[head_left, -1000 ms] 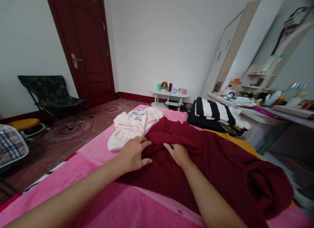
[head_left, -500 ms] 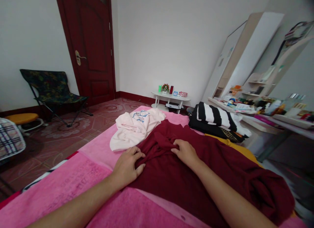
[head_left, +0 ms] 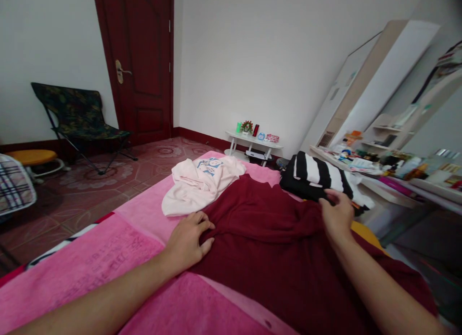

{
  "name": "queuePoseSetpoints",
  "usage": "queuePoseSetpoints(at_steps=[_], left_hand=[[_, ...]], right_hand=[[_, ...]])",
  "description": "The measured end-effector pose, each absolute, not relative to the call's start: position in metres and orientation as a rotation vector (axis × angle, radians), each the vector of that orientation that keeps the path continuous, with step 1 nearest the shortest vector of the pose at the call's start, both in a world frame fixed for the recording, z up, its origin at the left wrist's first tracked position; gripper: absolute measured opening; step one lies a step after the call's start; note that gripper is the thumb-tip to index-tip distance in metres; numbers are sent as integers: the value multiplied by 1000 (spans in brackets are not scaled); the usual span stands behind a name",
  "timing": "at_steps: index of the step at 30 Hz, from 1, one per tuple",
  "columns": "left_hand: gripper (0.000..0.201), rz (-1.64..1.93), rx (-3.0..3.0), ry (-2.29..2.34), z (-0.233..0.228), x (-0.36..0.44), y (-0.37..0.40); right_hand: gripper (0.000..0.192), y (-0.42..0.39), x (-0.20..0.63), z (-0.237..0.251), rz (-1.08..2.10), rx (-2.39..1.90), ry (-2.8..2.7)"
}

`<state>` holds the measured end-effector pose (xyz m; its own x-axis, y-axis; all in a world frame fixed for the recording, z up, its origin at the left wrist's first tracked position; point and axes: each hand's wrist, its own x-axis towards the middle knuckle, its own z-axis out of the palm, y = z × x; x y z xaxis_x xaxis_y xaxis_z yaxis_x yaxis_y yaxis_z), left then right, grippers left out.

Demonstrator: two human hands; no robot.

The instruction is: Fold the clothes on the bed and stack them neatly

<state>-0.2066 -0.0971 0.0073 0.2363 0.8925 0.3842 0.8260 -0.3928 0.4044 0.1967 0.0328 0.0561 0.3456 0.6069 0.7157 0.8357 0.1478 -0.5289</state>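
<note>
A large maroon garment lies spread over the bed, with wrinkles running across it between my hands. On its left edge rests my left hand, fingers and thumb closed on the cloth. My right hand is at the garment's right side, close to the folded pile; its fingers are bent and gripping cloth that is pulled taut to the right. Just beyond my left hand lies a crumpled pale pink top with a blue print, touching the maroon cloth.
A folded black-and-white striped garment tops a dark pile at the right. Yellow cloth shows under the maroon one. A pink blanket covers the bed. A dressing table full of bottles stands right; a camouflage chair stands left.
My right hand has moved right from the garment's middle, drawing out the bunched cloth there. My left hand stays at the left edge. The view has shifted slightly.
</note>
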Motion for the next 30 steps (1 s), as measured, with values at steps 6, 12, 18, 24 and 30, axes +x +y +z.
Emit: queuePoseSetpoints(at_steps=[6,12,18,24,30], left_hand=[[23,764,2560,1707,15,-203,-102],[26,469,2588,1696,40,-196,-101],[18,626,2453,1542,78,-171,-97],[17,281,2477,1395,84,-119,-88],[40,77,2312,1329,70,-98,-56]], right_hand=[[21,61,95,40,211,-1678,-1925],[33,83,45,11,245,-1906,-1949],[30,105,53,36,128,-2013,-1895],[24,112,77,43,74,-2090,-1883],[22,118,78,31,114,-2110,-1874]])
